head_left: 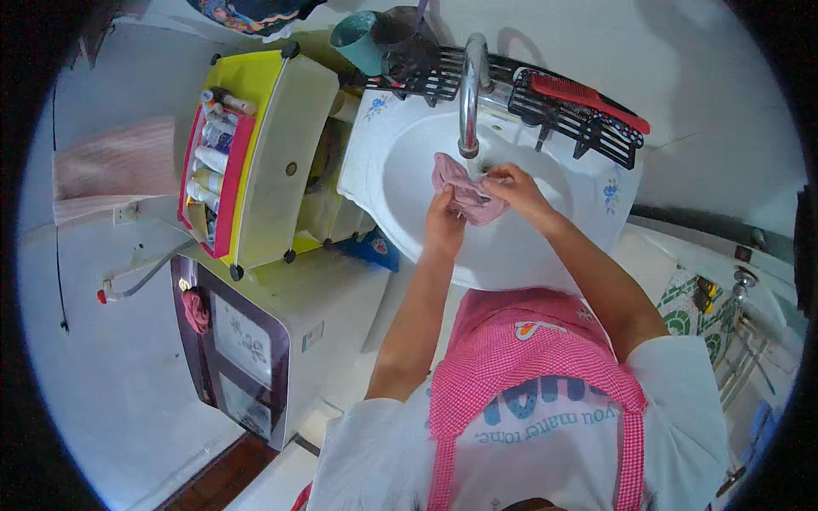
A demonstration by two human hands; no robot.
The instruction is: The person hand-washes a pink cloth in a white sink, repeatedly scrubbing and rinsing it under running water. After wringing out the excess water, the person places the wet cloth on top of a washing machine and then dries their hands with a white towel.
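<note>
A wet-looking pink cloth (481, 207) is bunched up below the spout of the chrome faucet (469, 102), over the white sink (409, 170). My left hand (445, 223) grips its lower left part, thumb on top. On the other side, the fingers of my right hand (520, 192) are pinched together at the cloth's upper right edge. Whether water runs from the spout is hard to make out.
A black rack (434, 81) behind the faucet carries a red comb (567, 89) and a teal cup (358, 43). Left of the sink, a yellow-green cabinet (281, 162) bears a pink bin (234, 200) of bottles and tubes. A washing machine (315, 289) stands nearer.
</note>
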